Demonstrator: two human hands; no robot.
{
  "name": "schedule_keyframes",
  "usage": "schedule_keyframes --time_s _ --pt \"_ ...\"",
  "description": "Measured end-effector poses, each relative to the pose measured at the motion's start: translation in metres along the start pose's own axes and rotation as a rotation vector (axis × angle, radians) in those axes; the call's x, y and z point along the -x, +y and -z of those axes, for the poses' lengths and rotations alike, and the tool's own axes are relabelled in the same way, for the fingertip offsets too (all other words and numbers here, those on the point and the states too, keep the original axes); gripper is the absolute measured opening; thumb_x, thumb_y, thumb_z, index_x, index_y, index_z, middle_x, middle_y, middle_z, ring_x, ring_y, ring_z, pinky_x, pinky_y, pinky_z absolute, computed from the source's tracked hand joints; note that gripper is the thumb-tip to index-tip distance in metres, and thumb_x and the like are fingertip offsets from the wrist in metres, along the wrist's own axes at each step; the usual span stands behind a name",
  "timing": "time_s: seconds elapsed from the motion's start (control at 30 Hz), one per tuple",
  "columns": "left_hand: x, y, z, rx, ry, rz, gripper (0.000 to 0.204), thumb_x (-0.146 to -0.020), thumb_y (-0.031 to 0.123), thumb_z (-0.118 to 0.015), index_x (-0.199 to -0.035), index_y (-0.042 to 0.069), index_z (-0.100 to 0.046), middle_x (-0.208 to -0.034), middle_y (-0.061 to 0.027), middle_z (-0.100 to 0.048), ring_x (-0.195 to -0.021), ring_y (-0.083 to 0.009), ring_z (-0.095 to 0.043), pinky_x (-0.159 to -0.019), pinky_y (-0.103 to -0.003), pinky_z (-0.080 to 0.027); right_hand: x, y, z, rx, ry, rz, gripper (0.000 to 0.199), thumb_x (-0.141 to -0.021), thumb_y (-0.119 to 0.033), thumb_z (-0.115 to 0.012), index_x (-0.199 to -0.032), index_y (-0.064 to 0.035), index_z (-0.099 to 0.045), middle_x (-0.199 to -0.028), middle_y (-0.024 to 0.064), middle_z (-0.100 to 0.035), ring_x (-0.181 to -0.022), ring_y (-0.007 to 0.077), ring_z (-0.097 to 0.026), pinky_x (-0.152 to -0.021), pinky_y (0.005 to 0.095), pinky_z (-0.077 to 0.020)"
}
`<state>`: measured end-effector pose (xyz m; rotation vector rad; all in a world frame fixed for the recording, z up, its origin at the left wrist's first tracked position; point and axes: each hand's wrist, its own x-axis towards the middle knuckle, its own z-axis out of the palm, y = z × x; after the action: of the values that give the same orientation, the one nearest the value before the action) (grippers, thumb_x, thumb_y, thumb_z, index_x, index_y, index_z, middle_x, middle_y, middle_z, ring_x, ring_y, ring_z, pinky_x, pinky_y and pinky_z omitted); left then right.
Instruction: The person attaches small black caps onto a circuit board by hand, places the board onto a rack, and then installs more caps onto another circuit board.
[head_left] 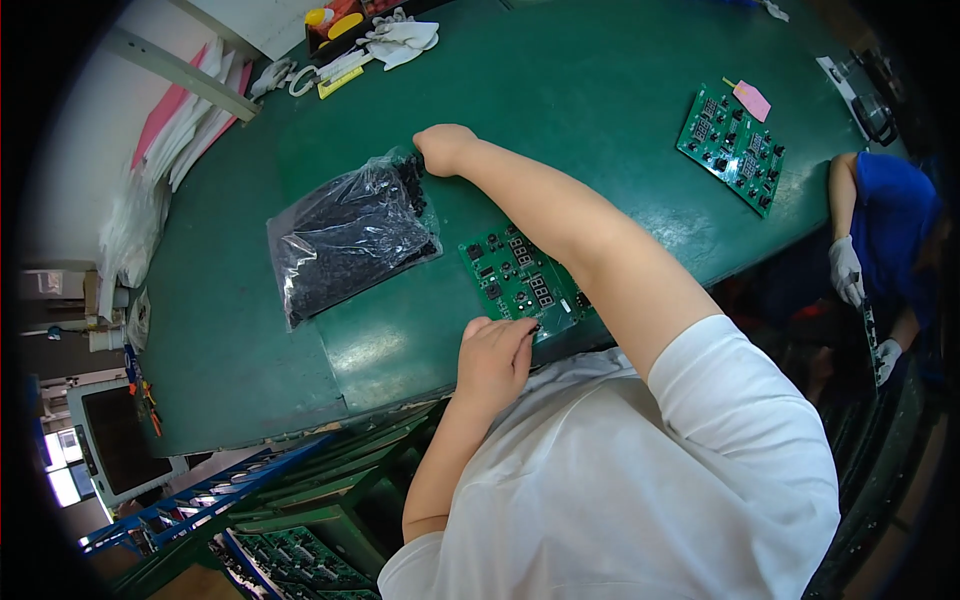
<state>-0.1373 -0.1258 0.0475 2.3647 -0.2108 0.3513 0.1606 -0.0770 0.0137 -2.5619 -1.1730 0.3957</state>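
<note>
A green circuit board (508, 275) with white-framed digit displays lies on the table in front of me, partly covered by my right forearm. My left hand (490, 362) is at its near edge, fingers pinched together with a small black part (535, 328) showing at the tips. Further off, my right hand (447, 150) is closed beside the open end of a clear plastic bag (350, 232) full of small black parts. Its fingertips are turned away, so what they hold is hidden. Some black pieces show at the bag's mouth.
A second circuit board (733, 150) with a pink tag (752, 101) lies at the far right. White gloves (400, 42) and a tray of bottles (335, 25) stand at the back. A gloved co-worker in blue (895, 215) sits right. More boards (300, 560) fill a rack lower left.
</note>
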Motion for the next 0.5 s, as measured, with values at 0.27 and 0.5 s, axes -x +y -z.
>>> schedule_keyframes --time_s 0.27,0.5 --pt "-0.002 0.011 -0.018 -0.165 0.009 -0.039 0.019 -0.066 0.003 -0.07 -0.084 0.009 -0.065 -0.089 -0.0057 -0.057 -0.093 -0.0252 -0.054 -0.09 -0.046 -0.035 0.011 -0.009 -0.007 0.051 0.072 0.059 0.028 -0.082 -0.011 -0.053 -0.108 -0.009 -0.063 -0.112 0.0127 -0.064 -0.105 0.0294 -0.061 -0.085 0.0416 -0.0512" --pt "-0.016 0.018 -0.002 -0.31 -0.235 -0.049 0.013 -0.066 0.009 -0.073 -0.075 0.008 -0.064 -0.089 -0.0054 -0.053 -0.097 -0.0255 -0.05 -0.1 -0.052 -0.03 0.016 -0.002 -0.006 0.029 0.084 0.064 0.028 -0.082 -0.011 -0.053 -0.108 -0.0084 -0.063 -0.112 0.0132 -0.064 -0.106 0.0293 -0.061 -0.085 0.0416 -0.051"
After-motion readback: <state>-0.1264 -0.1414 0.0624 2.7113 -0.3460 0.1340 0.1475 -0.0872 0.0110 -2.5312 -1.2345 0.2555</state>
